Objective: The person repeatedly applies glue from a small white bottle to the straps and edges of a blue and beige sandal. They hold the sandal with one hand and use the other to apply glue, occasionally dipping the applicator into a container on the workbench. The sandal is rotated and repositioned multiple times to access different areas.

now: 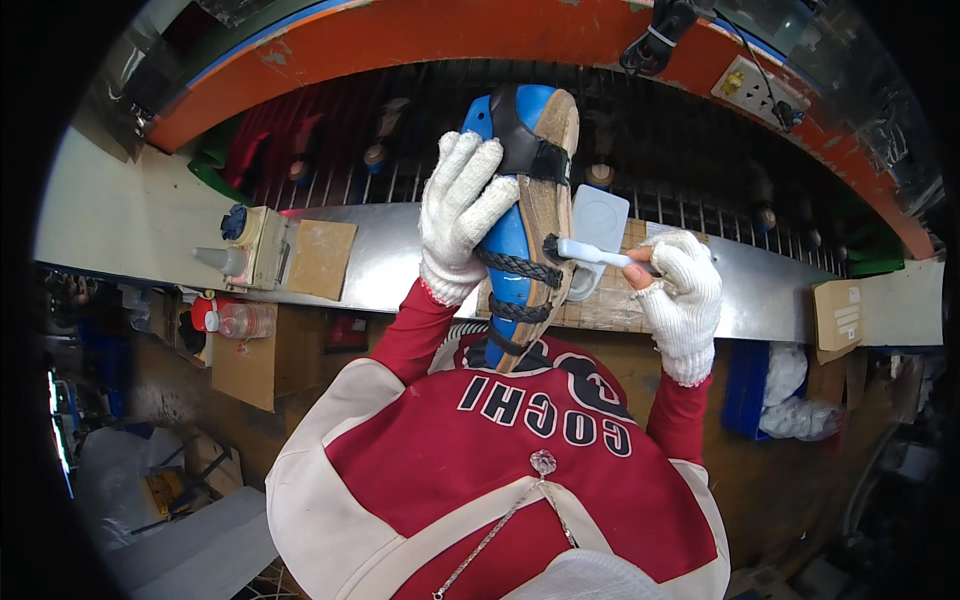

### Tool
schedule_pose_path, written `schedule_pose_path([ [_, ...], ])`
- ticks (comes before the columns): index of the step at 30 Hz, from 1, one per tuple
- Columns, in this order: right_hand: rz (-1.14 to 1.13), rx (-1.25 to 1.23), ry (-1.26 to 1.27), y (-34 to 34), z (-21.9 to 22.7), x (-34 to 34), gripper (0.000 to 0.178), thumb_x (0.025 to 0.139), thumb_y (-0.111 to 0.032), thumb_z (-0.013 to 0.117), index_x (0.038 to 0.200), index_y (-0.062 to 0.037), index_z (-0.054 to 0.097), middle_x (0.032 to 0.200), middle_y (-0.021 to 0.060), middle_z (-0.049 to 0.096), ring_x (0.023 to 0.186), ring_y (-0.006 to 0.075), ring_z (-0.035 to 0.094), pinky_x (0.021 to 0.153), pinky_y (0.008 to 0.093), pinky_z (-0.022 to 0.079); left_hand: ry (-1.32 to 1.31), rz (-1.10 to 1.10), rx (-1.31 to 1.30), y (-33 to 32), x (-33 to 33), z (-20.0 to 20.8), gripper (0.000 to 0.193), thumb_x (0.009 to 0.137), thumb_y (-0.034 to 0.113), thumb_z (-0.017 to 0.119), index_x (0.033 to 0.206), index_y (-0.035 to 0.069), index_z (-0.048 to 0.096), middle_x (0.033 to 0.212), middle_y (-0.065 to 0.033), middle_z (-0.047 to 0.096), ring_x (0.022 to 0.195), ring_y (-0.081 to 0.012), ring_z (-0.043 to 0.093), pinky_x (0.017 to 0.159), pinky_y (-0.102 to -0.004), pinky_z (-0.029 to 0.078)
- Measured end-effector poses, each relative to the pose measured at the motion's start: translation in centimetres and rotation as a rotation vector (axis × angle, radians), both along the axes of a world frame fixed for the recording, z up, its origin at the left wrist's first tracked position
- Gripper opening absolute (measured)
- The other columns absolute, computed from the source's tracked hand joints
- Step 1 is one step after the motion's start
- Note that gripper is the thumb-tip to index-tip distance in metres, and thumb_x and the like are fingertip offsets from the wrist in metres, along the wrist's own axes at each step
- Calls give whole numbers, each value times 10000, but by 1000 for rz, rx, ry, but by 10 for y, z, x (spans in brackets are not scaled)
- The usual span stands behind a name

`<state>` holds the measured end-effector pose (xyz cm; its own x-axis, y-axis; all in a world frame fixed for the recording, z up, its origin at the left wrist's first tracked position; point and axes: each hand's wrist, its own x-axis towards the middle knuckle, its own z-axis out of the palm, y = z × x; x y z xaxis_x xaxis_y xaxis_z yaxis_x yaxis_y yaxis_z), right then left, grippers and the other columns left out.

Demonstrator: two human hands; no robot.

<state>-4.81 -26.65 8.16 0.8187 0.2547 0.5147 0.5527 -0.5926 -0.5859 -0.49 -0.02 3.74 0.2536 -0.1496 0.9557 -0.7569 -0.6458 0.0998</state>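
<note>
A sandal (545, 210) with a tan sole edge and black straps, some braided, is mounted on a blue shoe last (508, 235). It stands tilted on end, toe and heel running toward and away from me. My left hand (462, 205), in a white knit glove with its fingers laid over the blue last, grips it from the left side. In my white-gloved right hand (682, 290), bare at the thumb tip, is a brush (598, 254) with a pale blue handle. Its dark bristles touch the sole edge near the braided straps. Behind the brush sits a pale plastic container (600, 215), partly hidden.
Beyond the metal ledge (385, 240), a rod conveyor (400, 180) carries several shoes under an orange frame (380, 45). A dispenser with a grey nozzle (232, 260) and a cardboard piece (320, 260) lie left. A carton (838, 318) and blue crate (745, 385) are right.
</note>
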Motion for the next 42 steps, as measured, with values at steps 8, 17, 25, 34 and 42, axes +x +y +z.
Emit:
schedule_pose_path([
  [8, 155, 379, 186, 1, -6, 8, 158, 790, -115, 782, 871, 2, 711, 851, 57, 618, 772, 152, 580, 681, 298, 454, -36, 60, -84, -8, 9, -13, 483, 744, 159, 786, 1191, 125, 606, 1384, -212, 556, 1339, -416, 491, 1133, -585, 351],
  [17, 136, 554, 402, 6, -13, 11, 114, 868, -79, 712, 907, 28, 698, 834, 40, 578, 774, 117, 550, 671, 265, 432, -105, 135, -230, -24, 23, -21, 521, 807, 262, 787, 1255, 137, 550, 1450, -215, 492, 1373, -419, 449, 1148, -573, 333],
  [25, -40, 640, 614, 19, -20, -12, 206, 912, -189, 688, 888, 14, 657, 774, -22, 507, 720, 67, 437, 624, 236, 329, -68, 260, -234, -28, 27, -22, 555, 789, 252, 801, 1267, 130, 547, 1421, -203, 511, 1335, -401, 476, 1125, -563, 347],
  [34, -94, 529, 429, 36, -23, -19, 245, 905, -186, 729, 944, 53, 694, 910, 55, 578, 805, 117, 521, 684, 255, 414, -53, 312, -217, -19, 30, -29, 552, 785, 244, 803, 1267, 130, 560, 1414, -192, 517, 1348, -387, 462, 1121, -555, 341],
  [42, -163, 210, 98, 38, -16, 4, 174, 868, -107, 755, 928, 46, 698, 918, 75, 581, 828, 159, 561, 706, 274, 453, -43, 347, -158, -3, 26, -30, 505, 790, 216, 765, 1253, 162, 572, 1419, -174, 525, 1346, -382, 472, 1125, -562, 335],
])
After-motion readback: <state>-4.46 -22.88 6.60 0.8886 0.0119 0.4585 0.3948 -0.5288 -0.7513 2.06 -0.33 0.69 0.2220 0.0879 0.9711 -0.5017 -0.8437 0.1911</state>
